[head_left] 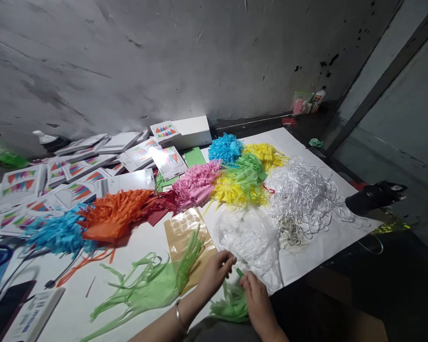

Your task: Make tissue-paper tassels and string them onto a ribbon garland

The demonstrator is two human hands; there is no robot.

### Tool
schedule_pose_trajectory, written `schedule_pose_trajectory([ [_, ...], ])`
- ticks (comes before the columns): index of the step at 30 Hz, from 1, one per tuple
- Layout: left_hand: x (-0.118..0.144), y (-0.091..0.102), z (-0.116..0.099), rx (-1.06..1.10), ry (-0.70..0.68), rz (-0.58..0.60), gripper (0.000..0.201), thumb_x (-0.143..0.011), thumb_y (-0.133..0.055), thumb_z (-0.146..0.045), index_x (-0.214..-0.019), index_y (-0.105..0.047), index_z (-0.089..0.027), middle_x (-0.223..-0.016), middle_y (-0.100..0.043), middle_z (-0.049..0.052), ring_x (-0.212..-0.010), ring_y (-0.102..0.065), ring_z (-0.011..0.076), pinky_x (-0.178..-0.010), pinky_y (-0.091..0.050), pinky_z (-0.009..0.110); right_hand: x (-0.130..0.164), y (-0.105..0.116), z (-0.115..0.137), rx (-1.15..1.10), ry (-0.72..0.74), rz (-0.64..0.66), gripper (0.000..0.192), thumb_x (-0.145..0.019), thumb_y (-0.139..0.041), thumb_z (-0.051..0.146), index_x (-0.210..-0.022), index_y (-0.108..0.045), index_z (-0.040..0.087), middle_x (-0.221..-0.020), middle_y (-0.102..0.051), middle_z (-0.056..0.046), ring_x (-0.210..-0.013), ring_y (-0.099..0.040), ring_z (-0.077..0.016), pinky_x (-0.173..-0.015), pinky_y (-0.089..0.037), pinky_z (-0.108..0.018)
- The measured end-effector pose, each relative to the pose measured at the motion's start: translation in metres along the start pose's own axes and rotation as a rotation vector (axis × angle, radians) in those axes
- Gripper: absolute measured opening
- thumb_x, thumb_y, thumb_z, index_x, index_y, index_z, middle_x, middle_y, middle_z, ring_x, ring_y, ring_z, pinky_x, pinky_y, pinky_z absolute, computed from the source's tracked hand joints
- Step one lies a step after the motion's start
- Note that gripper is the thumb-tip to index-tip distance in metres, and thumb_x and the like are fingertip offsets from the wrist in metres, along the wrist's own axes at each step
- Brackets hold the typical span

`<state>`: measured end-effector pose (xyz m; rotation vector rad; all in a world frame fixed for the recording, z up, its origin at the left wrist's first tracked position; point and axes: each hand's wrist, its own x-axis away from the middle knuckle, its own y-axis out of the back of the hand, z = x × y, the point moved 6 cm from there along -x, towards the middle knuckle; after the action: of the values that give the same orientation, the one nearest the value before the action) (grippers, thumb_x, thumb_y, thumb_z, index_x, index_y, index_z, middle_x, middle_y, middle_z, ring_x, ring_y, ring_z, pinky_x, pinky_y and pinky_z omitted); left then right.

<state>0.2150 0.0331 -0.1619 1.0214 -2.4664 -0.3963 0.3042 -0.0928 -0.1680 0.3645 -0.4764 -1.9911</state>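
My left hand (216,272) and my right hand (258,299) meet at the near edge of the white table (142,242). Together they pinch the rolled top of a green tissue tassel (231,304) whose fringe hangs below the hands. A second green tassel (146,285) lies spread flat to the left of my left forearm. Just beyond my fingers sits a crumpled clear plastic bag (251,240) and a tan sheet of round stickers (185,232).
Piles of blue (59,232), orange (116,216), pink (196,183), yellow (231,192) and green tassels cross the table. A tangle of white string (305,192) lies right. White printed boxes (78,173) stack at the back left. A grey wall rises behind.
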Motion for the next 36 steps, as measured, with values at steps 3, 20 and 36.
schedule_pose_trajectory([
  [3,-0.037,-0.008,0.001,-0.293,-0.098,-0.017,0.018,-0.088,-0.049,-0.021,-0.086,-0.067,-0.017,-0.089,-0.067,0.008,-0.081,-0.063,0.0192,-0.074,-0.047,0.027,0.004,0.006,-0.016,0.041,-0.023,-0.028,0.043,-0.101,-0.027,0.046,-0.074,-0.053,0.024,-0.065,-0.063,0.001,-0.062,-0.063,-0.0159,-0.057,-0.045,-0.024],
  [20,-0.019,0.000,-0.003,0.392,0.142,0.047,0.025,-0.080,-0.069,-0.034,-0.096,-0.064,-0.015,-0.080,-0.065,0.003,-0.069,-0.059,0.0135,-0.060,-0.045,0.023,-0.013,0.032,-0.015,-0.033,-0.066,-0.072,0.040,-0.098,-0.033,0.046,-0.098,-0.065,0.022,-0.072,-0.069,-0.003,-0.064,-0.066,-0.0172,-0.061,-0.051,-0.025],
  [36,0.084,0.062,-0.007,1.073,0.206,-0.216,0.032,-0.058,-0.088,-0.033,-0.074,-0.069,-0.013,-0.072,-0.062,0.001,-0.061,-0.054,0.0111,-0.053,-0.045,0.022,-0.023,-0.017,0.129,0.262,0.563,0.152,0.023,-0.097,-0.037,0.018,-0.086,-0.057,0.022,-0.069,-0.063,-0.002,-0.063,-0.058,-0.0185,-0.060,-0.038,-0.030],
])
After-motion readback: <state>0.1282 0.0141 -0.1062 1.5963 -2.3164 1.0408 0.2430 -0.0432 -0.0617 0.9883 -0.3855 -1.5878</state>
